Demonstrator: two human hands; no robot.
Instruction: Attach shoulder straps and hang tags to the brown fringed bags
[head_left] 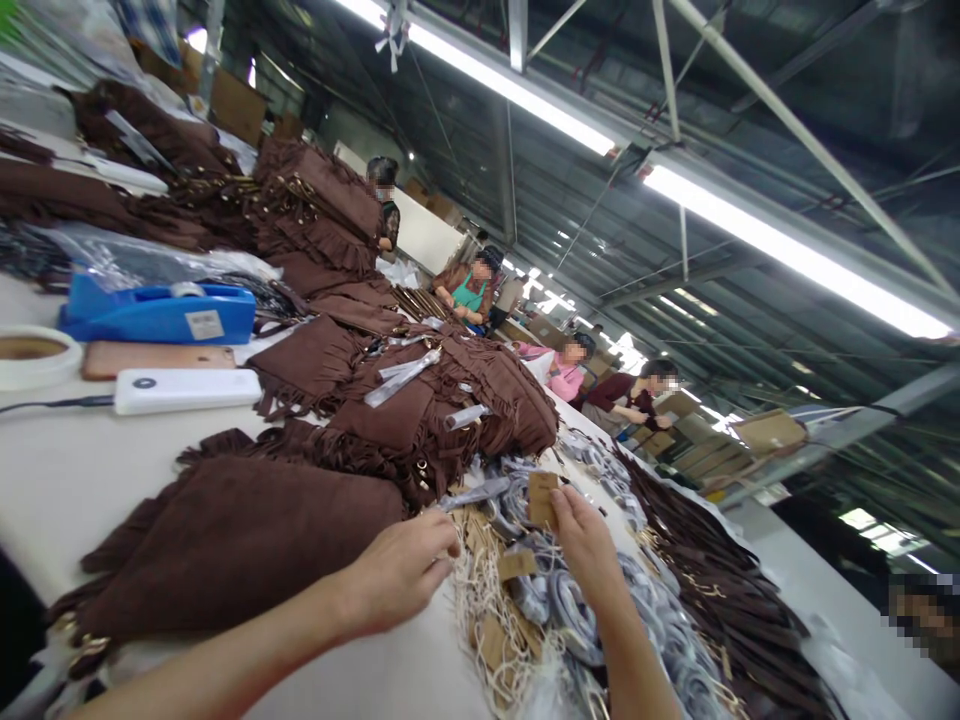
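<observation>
My right hand point(581, 530) pinches a small brown card tag point(542, 500) above a heap of wrapped grey coils point(574, 610). To its left, my left hand point(409, 570) has its fingers bent together beside a strip of clear plastic point(476, 494); whether the fingertips grip that strip is hard to make out. A dark brown fringed bag point(247, 540) lies flat on the table left of my left hand. Between and below my hands spreads a pile of tags with white strings point(491, 620).
Stacked brown fringed bags point(390, 400) rise behind my hands. At left are a blue tape dispenser point(157, 312), a tape roll point(34, 358), a phone point(157, 360) and a white device point(187, 390). Dark straps point(705, 570) lie right. Several people work farther back.
</observation>
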